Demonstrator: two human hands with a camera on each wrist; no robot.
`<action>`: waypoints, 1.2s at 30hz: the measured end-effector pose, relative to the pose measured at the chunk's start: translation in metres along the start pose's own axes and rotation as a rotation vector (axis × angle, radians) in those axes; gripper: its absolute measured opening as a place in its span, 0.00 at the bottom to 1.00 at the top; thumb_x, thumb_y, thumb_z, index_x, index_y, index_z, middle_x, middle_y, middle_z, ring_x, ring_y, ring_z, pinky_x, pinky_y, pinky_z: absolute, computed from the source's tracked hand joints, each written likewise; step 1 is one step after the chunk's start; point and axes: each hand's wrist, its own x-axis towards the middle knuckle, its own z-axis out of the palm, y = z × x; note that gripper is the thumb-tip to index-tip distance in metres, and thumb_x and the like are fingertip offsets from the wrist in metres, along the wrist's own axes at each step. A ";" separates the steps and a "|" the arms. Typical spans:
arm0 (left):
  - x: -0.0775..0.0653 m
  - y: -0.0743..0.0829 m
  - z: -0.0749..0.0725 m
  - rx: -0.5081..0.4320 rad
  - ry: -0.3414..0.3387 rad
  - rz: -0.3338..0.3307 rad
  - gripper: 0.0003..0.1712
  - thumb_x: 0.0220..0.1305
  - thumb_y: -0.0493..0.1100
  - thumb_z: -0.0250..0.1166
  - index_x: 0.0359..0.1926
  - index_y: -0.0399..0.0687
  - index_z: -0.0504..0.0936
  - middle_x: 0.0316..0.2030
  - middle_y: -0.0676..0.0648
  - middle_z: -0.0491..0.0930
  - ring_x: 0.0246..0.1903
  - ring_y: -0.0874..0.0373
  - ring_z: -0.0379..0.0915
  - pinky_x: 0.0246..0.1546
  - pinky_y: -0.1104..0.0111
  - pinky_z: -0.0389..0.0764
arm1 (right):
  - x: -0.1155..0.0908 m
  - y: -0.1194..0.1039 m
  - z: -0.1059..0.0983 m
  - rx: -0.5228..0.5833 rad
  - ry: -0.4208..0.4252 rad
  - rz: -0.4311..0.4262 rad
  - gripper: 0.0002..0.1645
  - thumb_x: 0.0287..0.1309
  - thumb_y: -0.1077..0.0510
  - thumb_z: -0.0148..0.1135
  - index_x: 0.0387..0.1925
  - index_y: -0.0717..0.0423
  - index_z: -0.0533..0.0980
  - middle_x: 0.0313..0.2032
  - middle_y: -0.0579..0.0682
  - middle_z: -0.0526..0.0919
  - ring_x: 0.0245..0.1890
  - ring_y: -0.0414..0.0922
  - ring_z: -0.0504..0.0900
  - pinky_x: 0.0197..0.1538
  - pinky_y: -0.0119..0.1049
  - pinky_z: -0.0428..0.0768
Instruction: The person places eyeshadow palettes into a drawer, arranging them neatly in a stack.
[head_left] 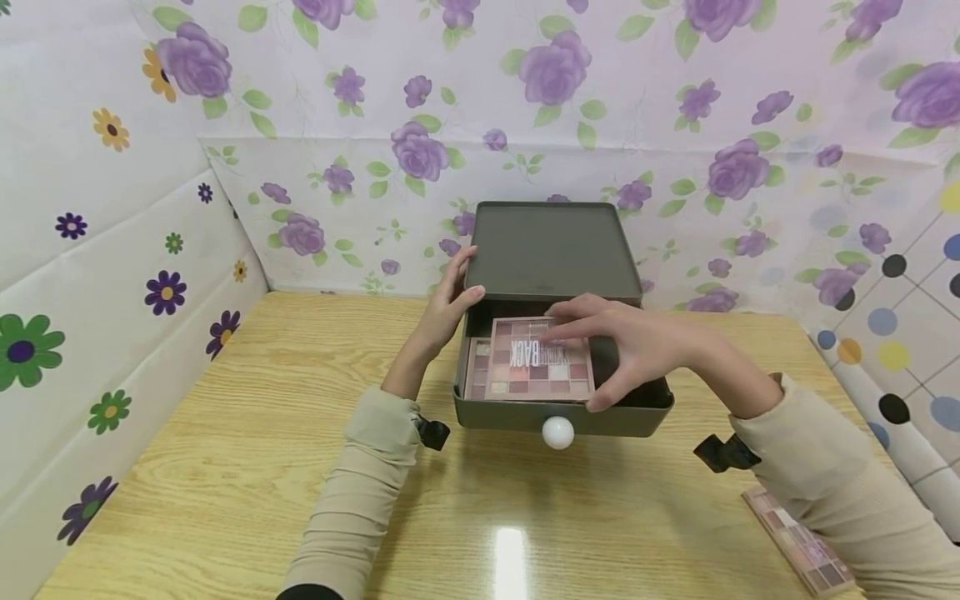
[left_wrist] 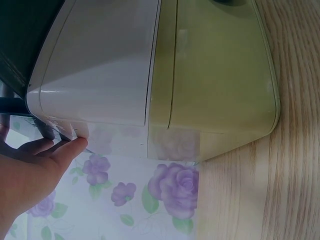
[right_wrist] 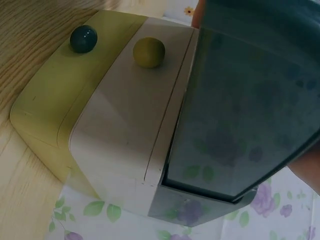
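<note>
A grey drawer (head_left: 517,414) with a white knob (head_left: 558,432) is pulled out of the top of a small drawer unit (head_left: 555,246). Inside, a pink eyeshadow palette (head_left: 525,379) with "BACK" on its cover overlaps another palette (head_left: 477,367) at the left. My right hand (head_left: 637,342) spans the upper palette, thumb at its near right corner by the drawer's front rim, fingers at its far side. The left hand (head_left: 444,308) rests against the unit's upper left side, its thumb at the front corner of the top. In the left wrist view that hand (left_wrist: 35,170) touches the unit's side.
One more palette (head_left: 798,542) lies on the wooden table (head_left: 300,417) at the lower right, beside the right sleeve. Below the grey drawer sit a whitish drawer (right_wrist: 130,110) and a yellow-green drawer (right_wrist: 55,95), both closed. Flower-patterned sheets (head_left: 337,208) stand behind the table.
</note>
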 end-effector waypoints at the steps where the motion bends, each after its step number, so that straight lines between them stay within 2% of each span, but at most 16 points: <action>1: -0.001 0.004 0.001 0.002 -0.003 -0.001 0.39 0.60 0.44 0.50 0.70 0.45 0.46 0.68 0.35 0.44 0.66 0.44 0.45 0.62 0.54 0.51 | 0.001 0.001 0.000 0.010 -0.005 -0.003 0.45 0.36 0.41 0.70 0.60 0.49 0.69 0.63 0.57 0.60 0.61 0.53 0.58 0.53 0.55 0.64; 6: -0.007 0.023 0.006 0.017 -0.011 -0.001 0.39 0.60 0.43 0.49 0.69 0.39 0.44 0.67 0.32 0.42 0.66 0.42 0.40 0.62 0.52 0.50 | 0.008 0.003 0.003 0.038 -0.031 -0.009 0.45 0.36 0.41 0.70 0.59 0.49 0.70 0.62 0.58 0.61 0.61 0.53 0.59 0.53 0.54 0.63; 15: -0.007 0.024 0.006 0.030 0.002 -0.001 0.39 0.58 0.42 0.48 0.69 0.38 0.45 0.67 0.31 0.42 0.67 0.42 0.39 0.62 0.53 0.50 | 0.014 0.006 0.006 0.086 -0.073 0.028 0.43 0.37 0.42 0.70 0.59 0.48 0.70 0.64 0.61 0.58 0.63 0.57 0.56 0.55 0.57 0.61; 22: -0.008 0.025 0.006 0.011 -0.003 0.000 0.39 0.58 0.41 0.47 0.69 0.38 0.44 0.67 0.31 0.42 0.66 0.41 0.41 0.62 0.51 0.51 | 0.019 0.009 0.008 0.133 -0.106 -0.016 0.41 0.41 0.45 0.69 0.60 0.52 0.70 0.64 0.63 0.56 0.63 0.57 0.54 0.57 0.56 0.59; 30: -0.007 0.023 0.008 -0.025 -0.001 0.002 0.39 0.58 0.39 0.47 0.69 0.38 0.44 0.65 0.31 0.48 0.61 0.40 0.54 0.59 0.53 0.57 | 0.027 0.009 0.015 0.066 -0.104 -0.057 0.34 0.50 0.48 0.63 0.60 0.52 0.69 0.64 0.62 0.58 0.63 0.55 0.56 0.58 0.53 0.60; 36: -0.006 0.021 0.008 -0.057 -0.012 0.011 0.39 0.58 0.41 0.48 0.69 0.38 0.43 0.65 0.32 0.49 0.59 0.40 0.55 0.58 0.53 0.58 | 0.027 0.007 0.019 0.009 -0.093 -0.052 0.36 0.47 0.50 0.66 0.59 0.55 0.69 0.63 0.63 0.58 0.63 0.56 0.55 0.59 0.54 0.59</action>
